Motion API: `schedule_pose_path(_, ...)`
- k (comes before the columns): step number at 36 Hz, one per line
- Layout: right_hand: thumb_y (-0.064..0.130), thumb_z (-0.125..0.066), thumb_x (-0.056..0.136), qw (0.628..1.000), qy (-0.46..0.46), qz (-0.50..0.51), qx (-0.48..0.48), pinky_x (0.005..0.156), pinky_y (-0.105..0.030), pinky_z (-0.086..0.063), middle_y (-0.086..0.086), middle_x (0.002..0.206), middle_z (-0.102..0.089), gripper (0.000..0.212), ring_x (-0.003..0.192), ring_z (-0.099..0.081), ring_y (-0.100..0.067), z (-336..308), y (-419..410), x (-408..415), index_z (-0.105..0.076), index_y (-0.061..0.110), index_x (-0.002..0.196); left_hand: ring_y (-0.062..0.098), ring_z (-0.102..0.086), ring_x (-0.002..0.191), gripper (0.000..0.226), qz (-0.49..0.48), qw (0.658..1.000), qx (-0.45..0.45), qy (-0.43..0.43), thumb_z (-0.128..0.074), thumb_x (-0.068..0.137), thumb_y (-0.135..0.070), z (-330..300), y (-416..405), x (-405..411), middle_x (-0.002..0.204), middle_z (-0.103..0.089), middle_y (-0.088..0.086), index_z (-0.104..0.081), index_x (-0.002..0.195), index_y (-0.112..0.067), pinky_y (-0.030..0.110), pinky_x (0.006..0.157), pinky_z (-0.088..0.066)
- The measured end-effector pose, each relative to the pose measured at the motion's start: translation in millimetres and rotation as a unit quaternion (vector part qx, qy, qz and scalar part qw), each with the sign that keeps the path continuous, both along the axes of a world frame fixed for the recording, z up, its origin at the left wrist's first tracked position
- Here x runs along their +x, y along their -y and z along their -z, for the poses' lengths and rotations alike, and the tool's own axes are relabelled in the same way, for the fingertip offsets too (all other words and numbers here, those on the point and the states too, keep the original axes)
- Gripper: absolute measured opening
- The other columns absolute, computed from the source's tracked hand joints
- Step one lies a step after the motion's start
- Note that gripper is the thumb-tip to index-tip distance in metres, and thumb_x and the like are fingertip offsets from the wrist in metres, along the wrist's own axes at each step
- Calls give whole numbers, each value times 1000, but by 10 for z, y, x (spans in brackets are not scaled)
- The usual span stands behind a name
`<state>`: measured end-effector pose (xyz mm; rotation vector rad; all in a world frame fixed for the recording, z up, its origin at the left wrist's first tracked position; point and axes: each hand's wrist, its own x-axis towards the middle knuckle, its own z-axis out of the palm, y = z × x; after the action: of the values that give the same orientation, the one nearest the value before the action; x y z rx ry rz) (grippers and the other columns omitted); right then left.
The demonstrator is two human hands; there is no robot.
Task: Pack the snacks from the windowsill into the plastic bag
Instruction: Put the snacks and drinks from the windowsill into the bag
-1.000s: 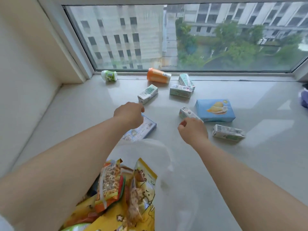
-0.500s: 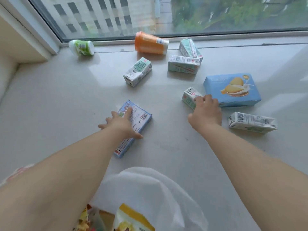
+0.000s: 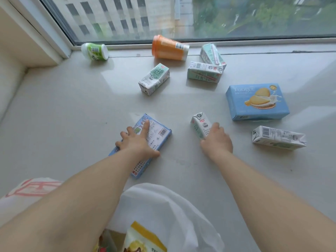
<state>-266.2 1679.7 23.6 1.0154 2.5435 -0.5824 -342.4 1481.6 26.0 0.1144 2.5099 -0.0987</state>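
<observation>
White plastic bag [image 3: 163, 211] sits at the near edge of the sill [image 3: 60, 113], mouth toward the camera, with yellow snack packs [image 3: 143, 239] already inside.

Head view, the only one. Left hand [image 3: 137, 142] lies flat on a blue box [image 3: 145, 142], fingers spread and straight, thumb at the box's right edge; it presses, with no wrap visible yet. Right hand [image 3: 216, 140] is curled over the near end of a small carton [image 3: 200, 125]; the fingertips are hidden under the knuckles, so I judge a grasp but cannot confirm how firm.

Left on the sill, apart from the bag: a biscuit box [image 3: 258, 101], a carton at far right [image 3: 278, 137], one at centre [image 3: 154, 79], two touching near the glass [image 3: 205, 71], an orange cup [image 3: 169, 48] and a green bottle [image 3: 94, 51], both on their sides.

Risks, as judgement:
- Blue box is wide and flat on a glossy sill. A flat palm may only slide it; a one-handed lift by the edges could slip.
- Both hands are occupied, so neither holds the bag open. Limp film may fold over the mouth and items could land on the sill or off its near edge.
- Small carton is held by one end; it may pivot or get squeezed.
- Cup and bottle can roll if nudged.
</observation>
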Motion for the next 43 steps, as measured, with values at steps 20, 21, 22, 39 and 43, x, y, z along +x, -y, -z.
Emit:
schedule_pose_path(20, 34, -61, 88, 930, -285, 123, -198, 79, -32, -44, 0, 98, -56, 36, 88, -54, -22, -1441, 462, 594, -47, 12, 113, 33, -31, 125, 115, -29, 969, 190, -157, -70, 64, -63, -1487, -170, 311, 138, -26, 14, 8, 146, -44, 47, 100, -38)
schedule_pose_path(21, 34, -61, 87, 928, -298, 114, -191, 79, -33, -45, 2, 96, -56, 35, 87, -54, -21, -1545, 492, 658, -48, 13, 112, 33, -31, 126, 115, -33, 962, 213, -167, -70, 64, -63, -1612, -109, 343, 138, -27, 13, 8, 146, -45, 46, 100, -38)
schedule_pose_path(22, 33, -62, 87, 927, -309, 105, -185, 79, -34, -45, 2, 94, -56, 34, 86, -54, -21, -1645, 524, 726, -48, 13, 111, 32, -32, 127, 115, -41, 954, 240, -177, -70, 64, -63, -1748, -33, 376, 138, -27, 12, 8, 146, -45, 45, 100, -38)
schedule_pose_path(39, 36, -64, 85, 934, -281, -26, -220, 61, -28, -50, 3, 95, -57, 35, 81, -59, -18, -2191, 1719, 1503, -51, 14, 108, 18, -45, 119, 105, -68, 890, 400, -207, -74, 66, -56, -2539, 1814, 1717, 136, -33, -2, -9, 148, -46, 42, 97, -47)
schedule_pose_path(43, 37, -63, 85, 955, -271, -46, -113, 59, -28, -45, 3, 98, -57, 34, 81, -56, -19, -2207, 1870, 1594, -50, 17, 109, 12, -37, 128, 90, 20, 937, 304, -173, -70, 64, -63, -2520, 2119, 2001, 145, -22, -14, -27, 141, -50, 34, 99, -41)
